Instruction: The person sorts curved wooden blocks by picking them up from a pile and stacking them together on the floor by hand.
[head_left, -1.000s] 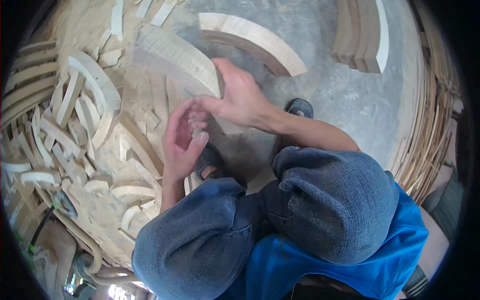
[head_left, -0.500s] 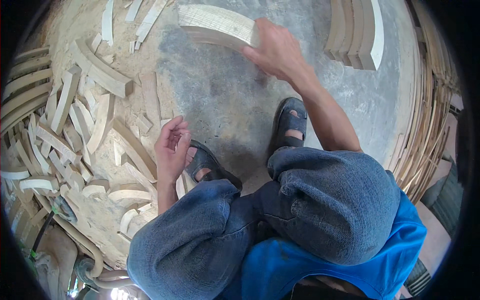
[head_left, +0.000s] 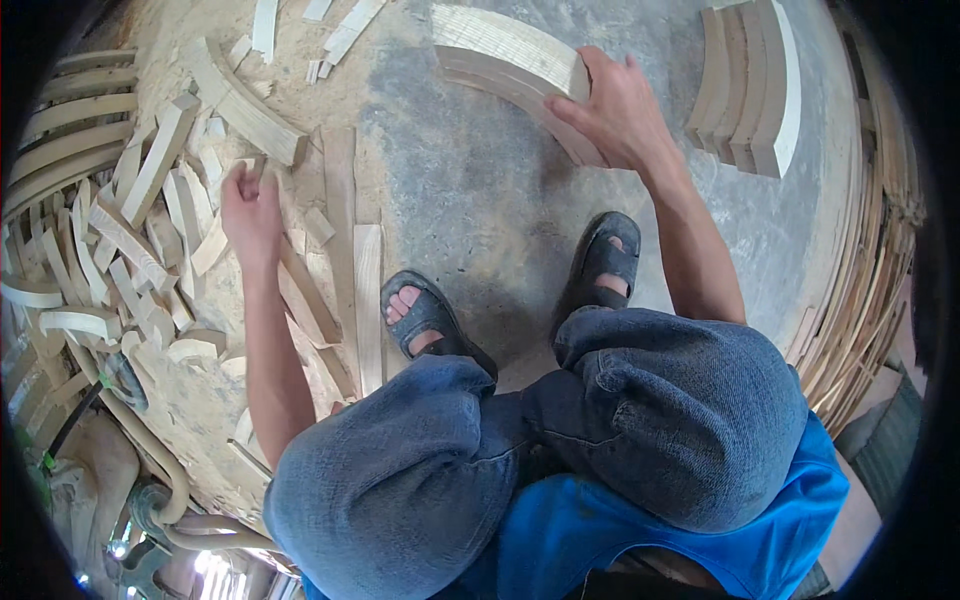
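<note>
Fingers of the right hand (head_left: 615, 110) spread flat over the near end of the thick curved block of pale laminated wood (head_left: 515, 65), pressing on it, not pinching. Fingers of the left hand (head_left: 250, 205) loosely curled and slightly apart, tips touching the pale offcuts in the heap at the left; cannot tell if anything is pinched there.

Lying on the grey concrete floor (head_left: 470, 200) ahead of the feet, that curved block: probably rather heavy, stiff, with rough sawn faces, so not slippery. Best taken by both ends, or with a palm under the arc, because one hand on one end likely lets it tip.

Standing on edge at the upper right, apart from the hand, a stack of similar pale curved wooden pieces (head_left: 750, 85). Covering the left side over sawdust, a heap of light thin wood scraps (head_left: 120, 250), some straight, some bowed. Between the hands, black open sandals (head_left: 425, 315) on the feet. Probably very light and easy to splinter, these small scraps.
</note>
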